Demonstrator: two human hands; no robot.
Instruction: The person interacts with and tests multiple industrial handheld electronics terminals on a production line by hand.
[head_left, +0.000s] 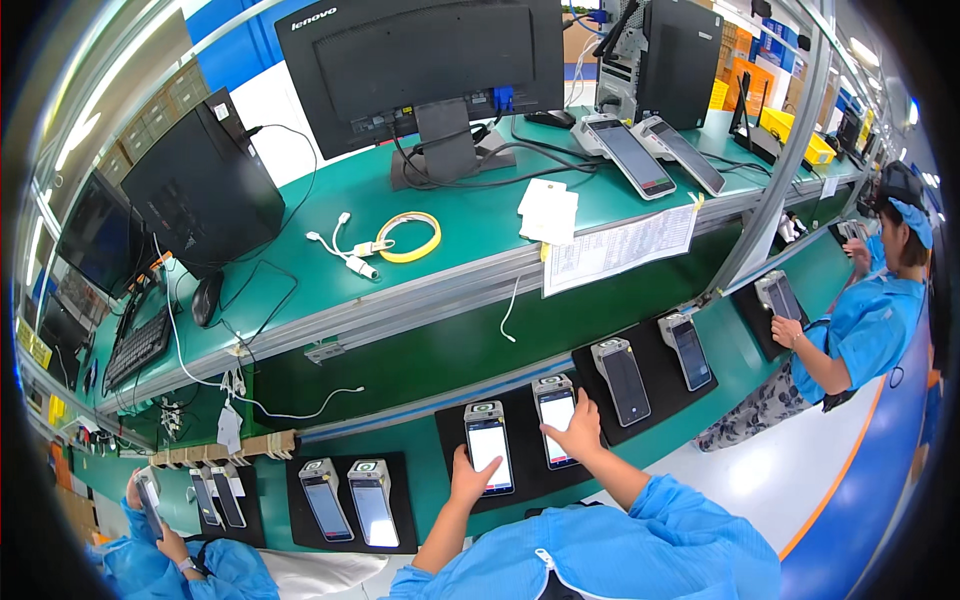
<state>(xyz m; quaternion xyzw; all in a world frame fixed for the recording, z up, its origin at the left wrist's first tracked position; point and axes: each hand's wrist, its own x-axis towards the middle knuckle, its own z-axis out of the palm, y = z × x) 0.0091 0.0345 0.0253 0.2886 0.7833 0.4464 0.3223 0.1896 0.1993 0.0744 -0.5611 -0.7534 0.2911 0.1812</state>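
Observation:
Two handheld payment terminals with lit white screens lie side by side on a black mat [450,428] before me. My left hand [472,482] is at the lower left edge of the left terminal [487,440], its thumb stretched over the screen and its fingers apart. Over the right terminal [556,408] reaches my right hand [577,432], fingers spread, thumb at the screen's left side. Neither terminal is lifted. The right hand covers part of its terminal's right side.
More terminals lie on mats to the left [370,505] and right [622,380]. Co-workers in blue handle terminals at both sides. A raised green shelf [340,290] holds a monitor [430,70], a yellow tape roll [437,240], white cables and two tilted terminals [632,158]. A paper sheet [620,250] hangs from its edge.

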